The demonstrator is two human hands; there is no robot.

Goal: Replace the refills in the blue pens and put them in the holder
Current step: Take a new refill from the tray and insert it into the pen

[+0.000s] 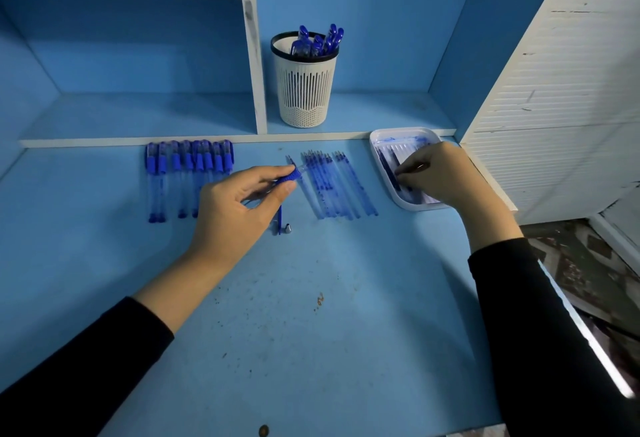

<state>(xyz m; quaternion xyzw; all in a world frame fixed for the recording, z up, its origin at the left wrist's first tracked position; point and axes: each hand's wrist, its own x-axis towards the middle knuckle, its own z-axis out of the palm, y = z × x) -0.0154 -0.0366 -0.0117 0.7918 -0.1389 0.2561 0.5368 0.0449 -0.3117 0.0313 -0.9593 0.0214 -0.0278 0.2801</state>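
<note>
Holding the open pen (289, 177) over the worktop (311, 315) in your left grip (235, 208), you pinch a refill (390, 173) in the tray (375, 141) with your right grip (440, 173), so next you likely slide it in, then screw on the tip (287, 228).

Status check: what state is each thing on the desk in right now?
Holder: upright, several pens inside.
Capped pens: lying in a row.
Loose refills: lying side by side.
Tray: holds refills.
Open pen: tip off, held by left hand.
Metal tip: loose on desk.
Right hand: pinching one tray refill.
</note>
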